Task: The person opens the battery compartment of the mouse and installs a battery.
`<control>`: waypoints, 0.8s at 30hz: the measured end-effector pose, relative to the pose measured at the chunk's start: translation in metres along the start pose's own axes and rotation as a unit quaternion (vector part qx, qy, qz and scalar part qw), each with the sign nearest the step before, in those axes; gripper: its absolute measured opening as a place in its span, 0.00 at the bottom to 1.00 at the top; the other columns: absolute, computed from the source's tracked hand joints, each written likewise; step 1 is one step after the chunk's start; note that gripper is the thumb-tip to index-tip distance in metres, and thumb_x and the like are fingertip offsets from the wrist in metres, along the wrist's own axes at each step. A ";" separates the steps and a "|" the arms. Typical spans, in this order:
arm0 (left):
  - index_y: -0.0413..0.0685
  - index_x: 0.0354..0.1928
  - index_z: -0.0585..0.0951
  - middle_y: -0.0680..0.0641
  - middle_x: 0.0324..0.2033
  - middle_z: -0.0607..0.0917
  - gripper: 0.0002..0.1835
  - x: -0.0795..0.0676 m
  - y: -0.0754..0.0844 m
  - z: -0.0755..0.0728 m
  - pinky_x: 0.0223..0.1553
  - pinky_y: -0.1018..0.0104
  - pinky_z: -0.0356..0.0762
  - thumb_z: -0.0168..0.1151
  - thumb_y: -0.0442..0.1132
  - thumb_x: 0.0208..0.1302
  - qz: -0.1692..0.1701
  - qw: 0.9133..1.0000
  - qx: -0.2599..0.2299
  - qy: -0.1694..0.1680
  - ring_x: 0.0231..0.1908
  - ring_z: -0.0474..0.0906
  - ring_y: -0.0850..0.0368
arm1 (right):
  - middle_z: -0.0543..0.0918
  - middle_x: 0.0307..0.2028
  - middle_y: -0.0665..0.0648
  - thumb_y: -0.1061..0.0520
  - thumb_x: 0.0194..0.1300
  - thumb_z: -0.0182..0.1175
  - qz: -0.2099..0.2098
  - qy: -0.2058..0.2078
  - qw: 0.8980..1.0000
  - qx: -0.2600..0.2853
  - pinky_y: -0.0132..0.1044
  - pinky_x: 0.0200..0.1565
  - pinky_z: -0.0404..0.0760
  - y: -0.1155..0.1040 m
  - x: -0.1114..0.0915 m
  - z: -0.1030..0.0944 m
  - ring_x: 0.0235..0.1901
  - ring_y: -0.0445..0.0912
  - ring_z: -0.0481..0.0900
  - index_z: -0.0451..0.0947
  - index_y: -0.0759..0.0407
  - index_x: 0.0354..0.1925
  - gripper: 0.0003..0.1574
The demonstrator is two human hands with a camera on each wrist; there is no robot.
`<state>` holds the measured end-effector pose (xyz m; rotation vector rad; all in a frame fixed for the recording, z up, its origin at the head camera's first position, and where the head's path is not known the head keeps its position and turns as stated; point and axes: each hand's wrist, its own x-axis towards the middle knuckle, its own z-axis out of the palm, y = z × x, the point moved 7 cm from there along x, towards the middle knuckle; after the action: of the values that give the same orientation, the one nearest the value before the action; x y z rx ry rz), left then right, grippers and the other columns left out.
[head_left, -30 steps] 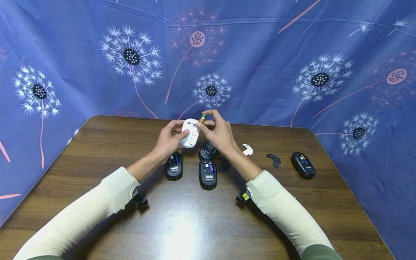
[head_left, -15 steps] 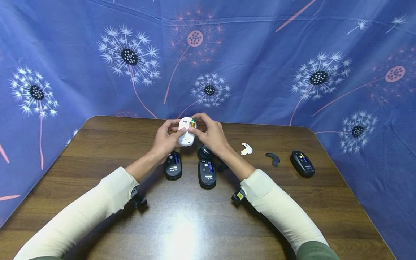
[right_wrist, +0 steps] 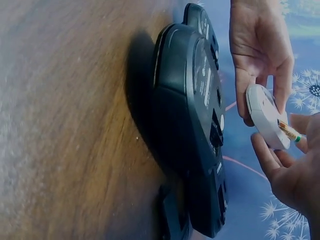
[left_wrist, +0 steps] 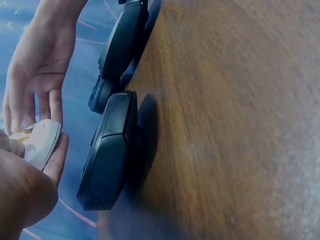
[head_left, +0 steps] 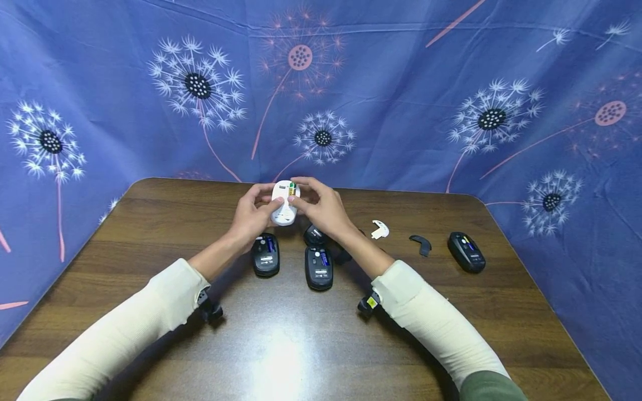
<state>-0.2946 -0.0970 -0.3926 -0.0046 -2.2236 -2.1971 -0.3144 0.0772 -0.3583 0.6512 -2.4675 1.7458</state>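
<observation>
My left hand [head_left: 249, 214] holds a white computer mouse [head_left: 285, 215] above the table's far side, its underside turned toward me and its battery slot uncovered. The thumb lies on the underside, with fingers behind the body. My right hand [head_left: 323, 207] pinches a green-and-gold battery [head_left: 292, 189] at the slot, thumb near the lower end and index finger at the top. In the right wrist view the battery [right_wrist: 289, 131] sits tilted, one end at the slot and the green end sticking out. The left wrist view shows the white mouse [left_wrist: 44, 142] partly hidden by the left hand.
Black mice lie upturned on the wooden table [head_left: 301, 334]: one at left [head_left: 266, 255], one mid-table [head_left: 319, 268] touching another behind it [head_left: 314, 236], one far right [head_left: 467, 252]. A white battery cover [head_left: 380, 229] and a black cover [head_left: 421, 245] lie right of my hand. Blue patterned cloth [head_left: 391, 111] hangs behind.
The right hand has brought the battery from beside the white mouse leftward over its slot. Both hands and the mouse have shifted slightly left.
</observation>
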 end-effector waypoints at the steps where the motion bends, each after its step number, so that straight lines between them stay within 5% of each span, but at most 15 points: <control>1: 0.42 0.79 0.73 0.38 0.58 0.79 0.27 0.000 0.001 0.000 0.41 0.68 0.97 0.64 0.33 0.84 0.002 1.000 -0.001 -0.001 0.39 0.86 0.65 | 0.89 0.64 0.67 0.56 0.81 0.70 0.017 -0.004 0.999 0.034 0.61 0.55 0.97 0.001 0.000 0.001 0.55 0.62 0.94 0.80 0.54 0.76 0.29; 6: 0.40 0.79 0.73 0.36 0.59 0.80 0.27 -0.001 0.002 -0.002 0.41 0.68 0.97 0.64 0.34 0.84 0.010 1.000 0.005 -0.008 0.39 0.86 0.64 | 0.83 0.68 0.69 0.46 0.88 0.60 0.145 -0.023 0.973 0.177 0.55 0.53 0.98 0.011 0.002 0.009 0.53 0.58 0.91 0.72 0.55 0.82 0.33; 10: 0.40 0.79 0.73 0.36 0.58 0.80 0.27 -0.003 0.001 -0.004 0.42 0.67 0.97 0.64 0.34 0.84 0.009 1.000 0.012 -0.008 0.39 0.85 0.63 | 0.80 0.72 0.67 0.46 0.88 0.60 0.205 -0.057 0.954 0.211 0.43 0.47 0.99 0.015 0.001 0.015 0.48 0.51 0.90 0.66 0.54 0.86 0.38; 18: 0.41 0.79 0.73 0.37 0.59 0.81 0.26 -0.004 0.003 -0.003 0.41 0.66 0.97 0.63 0.34 0.84 0.016 1.000 0.010 -0.016 0.39 0.86 0.63 | 0.82 0.69 0.73 0.66 0.83 0.63 0.127 -0.073 0.980 0.133 0.42 0.46 0.99 0.009 0.002 0.016 0.52 0.50 0.87 0.69 0.59 0.83 0.37; 24: 0.42 0.79 0.73 0.38 0.58 0.81 0.27 -0.008 0.004 -0.008 0.41 0.66 0.97 0.64 0.34 0.84 0.013 1.000 0.018 -0.014 0.38 0.86 0.63 | 0.86 0.60 0.66 0.55 0.87 0.61 0.178 -0.069 0.964 0.183 0.37 0.46 0.98 0.014 0.001 0.022 0.44 0.47 0.89 0.70 0.61 0.82 0.33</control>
<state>-0.2869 -0.1045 -0.3881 -0.0636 -2.2644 -2.1571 -0.3164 0.0608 -0.3787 0.3710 -2.4923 2.4047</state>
